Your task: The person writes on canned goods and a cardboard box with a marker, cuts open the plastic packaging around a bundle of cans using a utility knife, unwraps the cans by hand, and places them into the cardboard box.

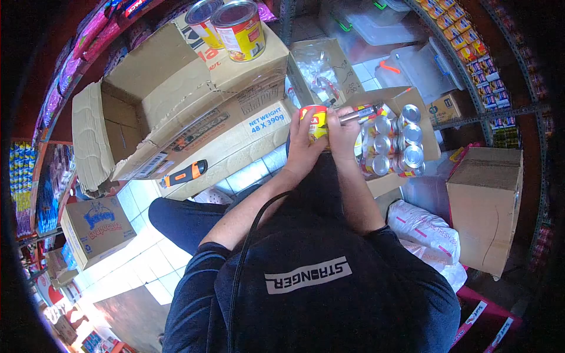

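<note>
My left hand (pixel 304 141) is wrapped around a small red and yellow can (pixel 318 116), held up in front of my chest. Close against it, my right hand (pixel 343 134) grips a marker pen (pixel 354 115), which points across toward the can. Whether the pen's tip touches the can is hidden by my fingers. Just right of my hands, several small silver-topped cans (pixel 382 145) stand together in a cardboard box (pixel 431 138). An orange and black utility knife (pixel 187 174) lies on a cardboard flap to the left.
An open carton (pixel 120 126) stands at the upper left, with two large cans (pixel 240 32) on the cardboard beside it. Behind my hands is a box of plastic wrapping (pixel 318 67). A tall carton (pixel 485 206) and plastic-wrapped packs (pixel 424 232) sit at right. Stocked shelves (pixel 465 35) surround me.
</note>
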Demonstrator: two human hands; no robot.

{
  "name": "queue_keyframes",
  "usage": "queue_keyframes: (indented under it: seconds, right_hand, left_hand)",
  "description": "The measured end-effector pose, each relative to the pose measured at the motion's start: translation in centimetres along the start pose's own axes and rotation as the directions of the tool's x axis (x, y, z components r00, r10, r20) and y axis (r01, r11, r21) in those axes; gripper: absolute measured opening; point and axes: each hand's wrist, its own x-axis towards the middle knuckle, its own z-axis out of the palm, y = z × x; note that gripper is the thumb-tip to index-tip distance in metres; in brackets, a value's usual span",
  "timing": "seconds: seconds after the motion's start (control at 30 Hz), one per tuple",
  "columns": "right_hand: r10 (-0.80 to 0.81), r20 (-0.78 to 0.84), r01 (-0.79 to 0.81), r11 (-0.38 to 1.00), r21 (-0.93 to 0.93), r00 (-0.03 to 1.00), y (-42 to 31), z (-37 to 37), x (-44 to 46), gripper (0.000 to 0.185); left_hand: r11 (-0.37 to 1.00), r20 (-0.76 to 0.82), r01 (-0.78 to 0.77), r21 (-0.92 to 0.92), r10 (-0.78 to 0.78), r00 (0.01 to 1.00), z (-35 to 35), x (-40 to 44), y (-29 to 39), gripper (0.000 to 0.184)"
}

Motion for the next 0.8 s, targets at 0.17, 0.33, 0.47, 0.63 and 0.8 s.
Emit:
queue_keyframes:
  seconds: [0.17,0.33,0.47,0.63,0.8]
  right_hand:
    - [-0.025,-0.019,0.025,1.0,0.015,1.0,0.0,-0.1,0.2,0.025]
    - [-0.046,0.007,0.046,0.997,-0.06,0.999,-0.3,-0.1,0.0,0.026]
    - [0.005,0.057,-0.003,0.999,-0.035,0.998,0.8,-0.3,-0.1,0.027]
    - [0.052,0.022,-0.053,0.998,0.035,0.998,-0.1,-0.1,0.0,0.027]
    - [0.059,0.023,-0.061,0.996,0.058,0.998,-0.8,0.0,-0.1,0.026]
  left_hand:
    - [0.999,-0.008,0.003,-0.034,-0.004,1.0,0.2,0.0,0.0,0.068]
    - [0.999,-0.006,0.006,-0.04,-0.006,1.0,0.2,0.0,0.0,0.068]
    - [1.0,0.007,0.016,-0.015,-0.016,1.0,0.1,0.1,0.1,0.068]
    - [0.998,0.006,0.025,-0.05,-0.025,1.0,0.0,0.0,0.5,0.068]
    - [0.999,0.002,0.005,-0.036,-0.005,1.0,-0.1,0.0,0.4,0.069]
